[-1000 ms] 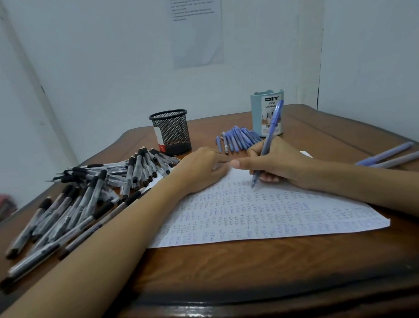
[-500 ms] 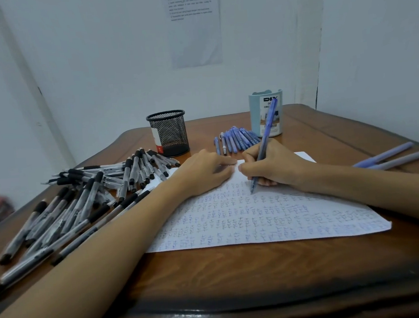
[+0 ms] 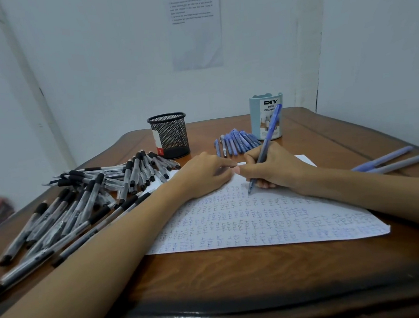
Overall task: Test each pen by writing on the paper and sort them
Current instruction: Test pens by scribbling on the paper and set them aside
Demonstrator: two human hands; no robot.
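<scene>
Currently, the right hand (image 3: 274, 168) has its fingers clamped on a blue pen (image 3: 265, 146), tip touching the paper (image 3: 259, 220) on the tabletop (image 3: 238, 270), while the left hand (image 3: 204, 174) rests on the paper, fingers loosely together, holding nothing.

The table (image 3: 213, 272) is made of brown wood, and its grain can be seen. It is smooth and shiny, and light is thrown back from its front edge. The paper (image 3: 259, 220) is white, thin and matt, and it is covered with small blue marks. The cup (image 3: 168, 134) is made of black wire mesh, so it can be seen through. The holder (image 3: 267, 118) looks like smooth pale blue plastic, with a printed label stuck on it. The grey pens (image 3: 64, 219) are made of clear plastic with black, dull grips. The blue pens (image 3: 237, 143) look like smooth plastic. The wall (image 3: 119, 65) is painted white and matt.
</scene>
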